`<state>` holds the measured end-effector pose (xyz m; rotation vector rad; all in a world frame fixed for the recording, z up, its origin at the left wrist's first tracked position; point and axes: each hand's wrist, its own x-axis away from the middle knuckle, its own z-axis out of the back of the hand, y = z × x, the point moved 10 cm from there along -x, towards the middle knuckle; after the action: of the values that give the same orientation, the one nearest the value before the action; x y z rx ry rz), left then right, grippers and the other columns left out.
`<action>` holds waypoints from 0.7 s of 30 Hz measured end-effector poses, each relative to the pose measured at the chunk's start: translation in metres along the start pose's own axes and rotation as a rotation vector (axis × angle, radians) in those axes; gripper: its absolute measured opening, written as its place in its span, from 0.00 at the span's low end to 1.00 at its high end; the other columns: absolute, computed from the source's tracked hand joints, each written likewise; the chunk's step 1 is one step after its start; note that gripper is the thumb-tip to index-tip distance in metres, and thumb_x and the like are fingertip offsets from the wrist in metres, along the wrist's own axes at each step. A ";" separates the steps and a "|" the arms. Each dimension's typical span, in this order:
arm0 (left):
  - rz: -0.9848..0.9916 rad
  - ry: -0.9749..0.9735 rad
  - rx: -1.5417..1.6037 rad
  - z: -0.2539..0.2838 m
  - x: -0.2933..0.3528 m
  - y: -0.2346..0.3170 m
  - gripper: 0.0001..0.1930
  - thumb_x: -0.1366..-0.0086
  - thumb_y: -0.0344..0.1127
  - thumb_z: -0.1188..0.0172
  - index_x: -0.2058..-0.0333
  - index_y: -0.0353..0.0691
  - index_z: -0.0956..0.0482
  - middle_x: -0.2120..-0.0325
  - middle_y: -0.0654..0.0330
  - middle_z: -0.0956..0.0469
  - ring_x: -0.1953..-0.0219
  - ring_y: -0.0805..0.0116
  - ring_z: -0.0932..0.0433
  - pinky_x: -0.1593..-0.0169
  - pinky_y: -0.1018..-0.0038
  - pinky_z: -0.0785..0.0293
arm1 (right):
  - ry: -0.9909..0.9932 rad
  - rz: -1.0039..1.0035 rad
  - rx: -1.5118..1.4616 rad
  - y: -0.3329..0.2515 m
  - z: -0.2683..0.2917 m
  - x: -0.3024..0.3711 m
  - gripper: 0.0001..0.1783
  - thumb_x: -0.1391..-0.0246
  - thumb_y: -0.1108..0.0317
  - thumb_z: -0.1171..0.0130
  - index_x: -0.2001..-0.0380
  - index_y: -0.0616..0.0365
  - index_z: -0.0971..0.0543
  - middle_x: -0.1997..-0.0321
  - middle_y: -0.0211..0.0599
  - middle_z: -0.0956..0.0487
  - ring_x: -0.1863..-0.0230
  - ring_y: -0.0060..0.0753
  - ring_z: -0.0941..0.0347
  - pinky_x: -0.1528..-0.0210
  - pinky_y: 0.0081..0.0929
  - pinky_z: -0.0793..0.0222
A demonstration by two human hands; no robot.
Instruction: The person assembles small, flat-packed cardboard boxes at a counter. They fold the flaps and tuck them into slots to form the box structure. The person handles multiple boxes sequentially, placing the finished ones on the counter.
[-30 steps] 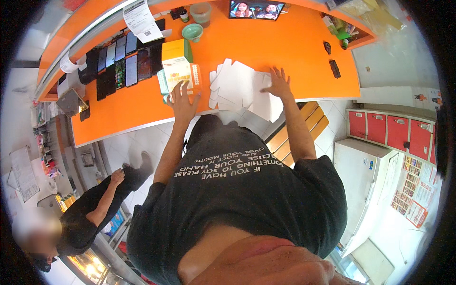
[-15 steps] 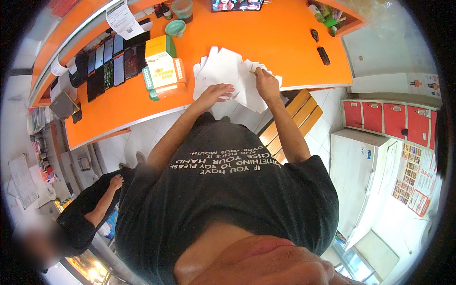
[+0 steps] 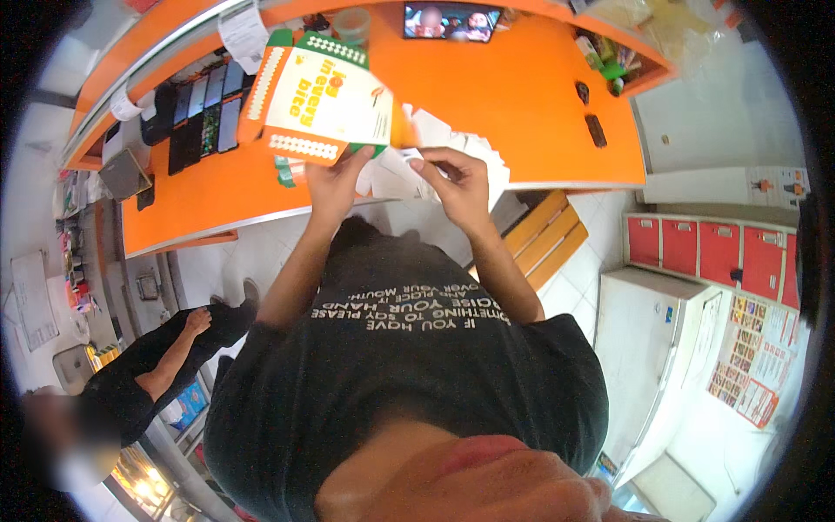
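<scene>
A flat cardboard food box (image 3: 335, 100), cream with orange and green flaps, is raised over the counter, tilted, printed face showing. My left hand (image 3: 333, 187) grips it by its lower edge, thumb along the green corner. Just to the right, my right hand (image 3: 458, 184) is closed, with thumb and forefinger together beside a small white piece that I cannot make out. Under and behind both hands lies a fanned pile of white card sheets (image 3: 487, 167), partly hidden. Below the raised box, a green-edged card piece (image 3: 285, 171) shows on the counter.
The orange counter (image 3: 522, 96) holds several phones (image 3: 228, 126) at left, a lit screen (image 3: 450, 22) at the back, and a dark object (image 3: 595, 130) at right. A wooden slatted bench (image 3: 546, 239) stands below the counter. Another person (image 3: 148, 374) is at lower left.
My left hand, earlier on the white sheets, has moved left and now holds up a printed box. My right hand has come left and nearer to it.
</scene>
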<state>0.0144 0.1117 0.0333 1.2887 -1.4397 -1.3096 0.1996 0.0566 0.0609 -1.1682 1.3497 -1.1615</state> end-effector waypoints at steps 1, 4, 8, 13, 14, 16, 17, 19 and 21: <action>-0.151 0.077 -0.138 0.012 0.005 0.013 0.21 0.33 0.24 0.42 0.42 0.31 0.32 0.45 0.52 0.27 0.42 0.61 0.28 0.42 0.59 0.26 | -0.009 0.077 -0.037 -0.008 -0.013 -0.001 0.06 0.42 0.76 0.39 0.62 0.63 0.16 0.53 0.49 0.17 0.49 0.40 0.20 0.45 0.32 0.26; -0.524 0.255 -0.457 0.025 0.025 0.055 0.20 0.32 0.27 0.41 0.43 0.32 0.31 0.45 0.53 0.27 0.43 0.62 0.28 0.42 0.63 0.26 | -0.011 0.274 -0.033 -0.037 -0.049 0.002 0.06 0.44 0.77 0.39 0.63 0.68 0.16 0.53 0.50 0.18 0.49 0.40 0.20 0.48 0.30 0.25; -0.521 0.281 -0.317 0.065 0.049 0.068 0.20 0.32 0.27 0.41 0.43 0.32 0.31 0.45 0.53 0.27 0.43 0.63 0.28 0.42 0.64 0.27 | 0.063 0.674 0.192 -0.091 -0.102 0.013 0.08 0.50 0.82 0.35 0.65 0.67 0.16 0.55 0.48 0.19 0.47 0.50 0.21 0.46 0.35 0.23; -0.362 0.273 0.015 0.138 0.074 0.063 0.20 0.32 0.28 0.41 0.43 0.32 0.31 0.45 0.53 0.27 0.43 0.63 0.27 0.42 0.65 0.27 | -0.096 0.889 0.286 -0.102 -0.176 0.027 0.09 0.54 0.83 0.33 0.66 0.65 0.16 0.54 0.45 0.20 0.45 0.52 0.22 0.46 0.38 0.22; -0.331 0.270 0.077 0.153 0.080 0.063 0.20 0.32 0.28 0.41 0.43 0.32 0.31 0.45 0.53 0.27 0.43 0.63 0.27 0.42 0.65 0.27 | -0.137 0.908 0.321 -0.101 -0.191 0.030 0.10 0.55 0.83 0.32 0.66 0.65 0.16 0.54 0.44 0.20 0.45 0.53 0.22 0.46 0.39 0.22; -0.281 0.264 0.169 0.181 0.094 0.062 0.20 0.32 0.28 0.41 0.43 0.32 0.31 0.45 0.53 0.27 0.44 0.64 0.27 0.42 0.65 0.28 | -0.201 0.866 0.216 -0.094 -0.218 0.033 0.10 0.56 0.83 0.32 0.67 0.64 0.18 0.55 0.42 0.21 0.45 0.54 0.23 0.47 0.39 0.22; -0.261 0.262 0.203 0.194 0.102 0.064 0.20 0.32 0.28 0.41 0.43 0.32 0.31 0.46 0.53 0.27 0.44 0.64 0.27 0.42 0.65 0.28 | -0.186 0.819 0.154 -0.093 -0.227 0.034 0.10 0.56 0.83 0.33 0.67 0.64 0.18 0.55 0.41 0.21 0.44 0.53 0.23 0.47 0.39 0.22; -0.228 0.260 0.270 0.223 0.117 0.064 0.20 0.32 0.28 0.40 0.43 0.32 0.30 0.46 0.53 0.27 0.44 0.64 0.27 0.42 0.66 0.28 | -0.153 0.723 0.040 -0.091 -0.243 0.039 0.10 0.56 0.84 0.33 0.67 0.64 0.19 0.55 0.40 0.21 0.44 0.53 0.23 0.48 0.38 0.22; -0.198 0.249 0.316 0.252 0.127 0.060 0.20 0.32 0.28 0.40 0.43 0.32 0.30 0.46 0.54 0.27 0.44 0.64 0.27 0.42 0.66 0.28 | -0.116 0.873 0.141 -0.102 -0.275 0.053 0.10 0.55 0.84 0.33 0.67 0.64 0.19 0.55 0.40 0.22 0.44 0.53 0.23 0.48 0.37 0.22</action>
<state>-0.2622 0.0315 0.0427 1.7738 -1.4057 -1.0239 -0.0708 0.0124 0.1792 -0.4285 1.4313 -0.5269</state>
